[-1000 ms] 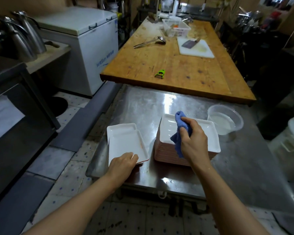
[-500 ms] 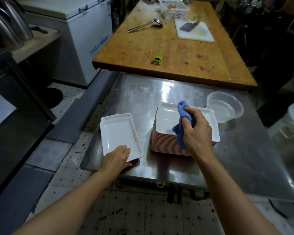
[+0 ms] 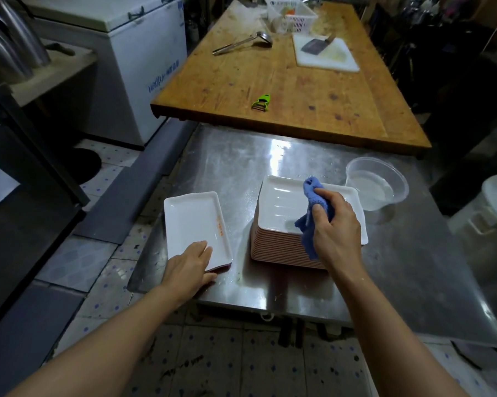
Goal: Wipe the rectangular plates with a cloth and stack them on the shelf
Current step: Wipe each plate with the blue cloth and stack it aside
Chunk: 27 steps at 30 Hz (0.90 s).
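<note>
Right hand (image 3: pixel 334 224) curled tight around a blue cloth (image 3: pixel 311 216), thumb and fingers pinching it; cloth hangs over the near right part of the top plate of a tall plate stack (image 3: pixel 281 224) on the steel table (image 3: pixel 399 267). Left hand (image 3: pixel 188 263) rests on the near edge of a single white rectangular plate (image 3: pixel 194 222), fingers mostly straight over the rim, thumb at the near side; whether the thumb hooks under the edge cannot be told. That plate lies near the table's left edge, left of the stack and apart from it. A clear plastic bowl (image 3: pixel 377 183) holding water sits just right of the stack, farther back. Wooden table (image 3: pixel 284 90) beyond carries a green peeler (image 3: pixel 261 102).
</note>
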Available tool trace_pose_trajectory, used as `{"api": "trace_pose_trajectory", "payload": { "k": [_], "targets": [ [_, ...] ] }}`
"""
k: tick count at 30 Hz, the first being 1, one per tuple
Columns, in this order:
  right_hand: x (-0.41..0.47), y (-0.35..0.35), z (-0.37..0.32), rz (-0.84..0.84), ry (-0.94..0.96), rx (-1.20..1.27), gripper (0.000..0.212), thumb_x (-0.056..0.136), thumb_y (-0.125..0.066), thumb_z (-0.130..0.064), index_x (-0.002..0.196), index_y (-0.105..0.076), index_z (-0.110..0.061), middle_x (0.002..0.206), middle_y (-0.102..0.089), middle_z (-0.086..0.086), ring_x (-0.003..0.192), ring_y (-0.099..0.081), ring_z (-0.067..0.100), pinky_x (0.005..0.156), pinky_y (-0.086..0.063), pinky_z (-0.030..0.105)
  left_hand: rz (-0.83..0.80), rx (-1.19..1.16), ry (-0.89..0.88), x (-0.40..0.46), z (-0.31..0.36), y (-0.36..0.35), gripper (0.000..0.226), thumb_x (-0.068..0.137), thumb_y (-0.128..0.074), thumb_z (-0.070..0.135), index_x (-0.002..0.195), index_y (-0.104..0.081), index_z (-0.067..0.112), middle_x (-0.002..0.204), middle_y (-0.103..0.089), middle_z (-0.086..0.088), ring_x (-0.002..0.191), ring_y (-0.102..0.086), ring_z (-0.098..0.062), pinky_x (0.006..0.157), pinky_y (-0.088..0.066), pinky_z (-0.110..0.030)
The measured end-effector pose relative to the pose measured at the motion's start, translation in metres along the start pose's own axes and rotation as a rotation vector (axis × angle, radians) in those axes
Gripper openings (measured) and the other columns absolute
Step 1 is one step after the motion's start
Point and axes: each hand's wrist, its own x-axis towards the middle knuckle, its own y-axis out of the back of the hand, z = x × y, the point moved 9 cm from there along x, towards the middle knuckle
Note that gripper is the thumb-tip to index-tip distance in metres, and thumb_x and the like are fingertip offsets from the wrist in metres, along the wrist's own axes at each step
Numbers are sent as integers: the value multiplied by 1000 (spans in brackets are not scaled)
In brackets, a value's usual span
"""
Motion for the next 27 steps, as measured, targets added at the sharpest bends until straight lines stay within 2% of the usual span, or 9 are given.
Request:
{"api": "trace_pose_trajectory", "payload": {
  "k": [3,5,10,13,15,16,18,22,27],
  "targets": [
    [3,-1,-5,0,28,16,26,97,-45,-16,119,-58,-17,116,-55,6,97,-58,17,78,-49,20,33,-69,74,7,6,20,57,93,-43,52,138,-40,17,141,-44,-1,128,-40,-20,97,-35,-36],
    [6,-1,-11,6,58,-2,26,96,-46,-16,118,-59,-16,112,-54,3,103,-57,20,88,-48,29,131,-307,154,16,13,48,50,95,-42,45,136,-44,17,138,-49,-1,124,-46,-21,99,-34,-36],
    [18,-17,-26,-2,160,-127,27,95,-50,-14,119,-60,-11,114,-54,7,103,-50,16,85,-31,13,207,-742,245,47,43,105,37,93,-52,33,126,-55,18,114,-63,0,107,-57,-21,92,-44,-32],
    [21,-46,-23,-124,219,-304,29,95,-46,-22,118,-61,-12,123,-54,11,117,-46,31,94,-32,29,111,-847,283,63,57,106,43,87,-57,20,130,-53,18,97,-64,1,94,-57,-19,81,-44,-27],
    [17,-67,-8,-267,195,-579,32,96,-39,-28,115,-63,-19,143,-37,7,134,-26,35,107,-19,42,34,-918,308,72,63,98,52,82,-58,11,133,-50,18,96,-66,-3,87,-59,-21,75,-48,-27],
    [14,-73,1,-325,164,-701,30,96,-38,-29,113,-63,-22,149,-28,4,136,-18,32,108,-14,43,6,-944,317,75,65,95,57,80,-58,7,134,-49,18,94,-65,-4,82,-59,-21,71,-49,-27],
    [12,-80,7,-352,193,-772,28,95,-43,-23,115,-62,-24,143,-30,3,126,-25,30,97,-22,38,-28,-948,311,82,67,92,64,73,-59,-1,134,-51,20,92,-66,-7,76,-57,-20,65,-51,-28],
    [24,-97,4,-399,259,-674,37,92,-48,-13,127,-57,-19,133,-41,4,114,-36,28,89,-34,33,-21,-902,305,90,66,89,69,67,-62,-5,130,-54,22,109,-64,-12,95,-62,-28,73,-54,-32],
    [52,-112,-1,-381,285,-710,54,87,-55,-16,139,-40,-22,141,-33,3,119,-33,29,88,-29,30,-56,-848,323,96,64,84,63,68,-63,-2,123,-49,24,88,-56,-2,88,-62,-28,70,-53,-34]
  ]
}}
